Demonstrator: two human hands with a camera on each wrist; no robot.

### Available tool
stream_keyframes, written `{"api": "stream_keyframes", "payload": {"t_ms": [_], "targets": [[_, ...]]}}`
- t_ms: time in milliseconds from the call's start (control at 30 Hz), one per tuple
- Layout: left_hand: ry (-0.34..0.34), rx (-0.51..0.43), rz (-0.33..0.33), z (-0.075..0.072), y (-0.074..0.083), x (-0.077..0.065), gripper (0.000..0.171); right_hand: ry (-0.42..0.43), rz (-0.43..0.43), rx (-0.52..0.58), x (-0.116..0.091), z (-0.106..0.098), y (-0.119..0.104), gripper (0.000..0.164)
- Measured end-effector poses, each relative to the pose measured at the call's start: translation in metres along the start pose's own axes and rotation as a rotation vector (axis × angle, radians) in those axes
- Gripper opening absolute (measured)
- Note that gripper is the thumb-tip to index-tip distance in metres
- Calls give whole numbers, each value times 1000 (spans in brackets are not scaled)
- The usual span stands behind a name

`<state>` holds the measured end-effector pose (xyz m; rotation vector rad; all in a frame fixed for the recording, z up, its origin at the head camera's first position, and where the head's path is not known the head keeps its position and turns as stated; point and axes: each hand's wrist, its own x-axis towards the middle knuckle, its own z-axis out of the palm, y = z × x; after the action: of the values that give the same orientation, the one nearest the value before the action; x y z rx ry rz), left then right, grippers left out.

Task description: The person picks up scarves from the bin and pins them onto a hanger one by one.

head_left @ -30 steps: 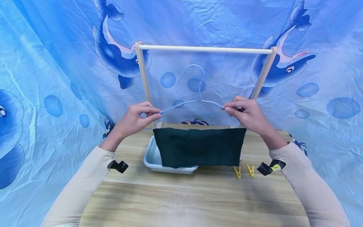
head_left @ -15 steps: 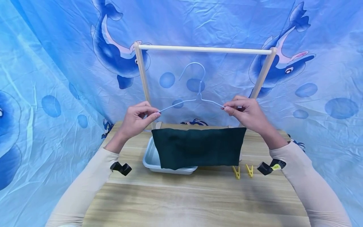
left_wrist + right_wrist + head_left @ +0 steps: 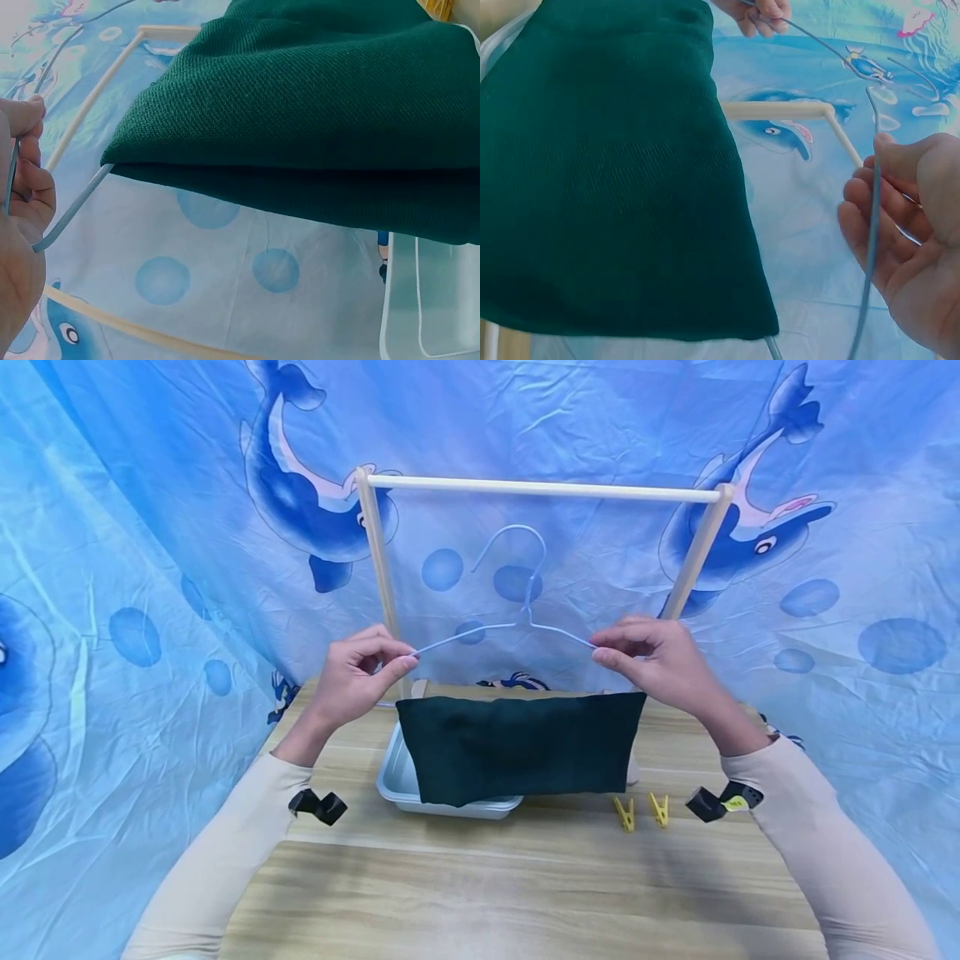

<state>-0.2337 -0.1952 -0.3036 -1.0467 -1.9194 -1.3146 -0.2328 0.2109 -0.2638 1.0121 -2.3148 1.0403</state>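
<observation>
In the head view, a pale blue wire hanger (image 3: pixel 527 612) is held up above the table with its hook on top. My left hand (image 3: pixel 356 672) pinches its left shoulder between thumb and fingers. On the right shoulder, my right hand (image 3: pixel 660 664) pinches the wire likewise. A dark green cloth (image 3: pixel 517 747) drapes over the hanger's lower bar and hangs down in front. The left wrist view has the cloth (image 3: pixel 300 112) folded over the bar, whose bare end runs toward the left hand (image 3: pixel 22 172). In the right wrist view, the wire crosses the right hand (image 3: pixel 915 225).
A wooden rack with a white top rail (image 3: pixel 540 488) stands behind the hanger. Partly behind the cloth, a light blue basin (image 3: pixel 457 810) sits on the wooden table (image 3: pixel 480 893). Two yellow clothespins (image 3: pixel 625 814) lie to its right. A blue dolphin-print curtain (image 3: pixel 600 410) surrounds everything.
My left hand and the cloth have shifted slightly to the left, and the cloth's right end sits a little higher. Both hands keep their grip on the hanger.
</observation>
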Motion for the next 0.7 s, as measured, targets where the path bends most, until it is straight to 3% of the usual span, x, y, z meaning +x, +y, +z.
{"api": "stream_keyframes", "payload": {"t_ms": [200,500,700], "targets": [[17,-5,20,-4,-1,1,2,5,20,-25,-7,-12,1,27],[22,9,41,-13,-1,2,5,78,60,-59,-33,-34,28,31],[39,13,51,-15,-1,3,3,121,77,-19,-57,-42,49,30]]}}
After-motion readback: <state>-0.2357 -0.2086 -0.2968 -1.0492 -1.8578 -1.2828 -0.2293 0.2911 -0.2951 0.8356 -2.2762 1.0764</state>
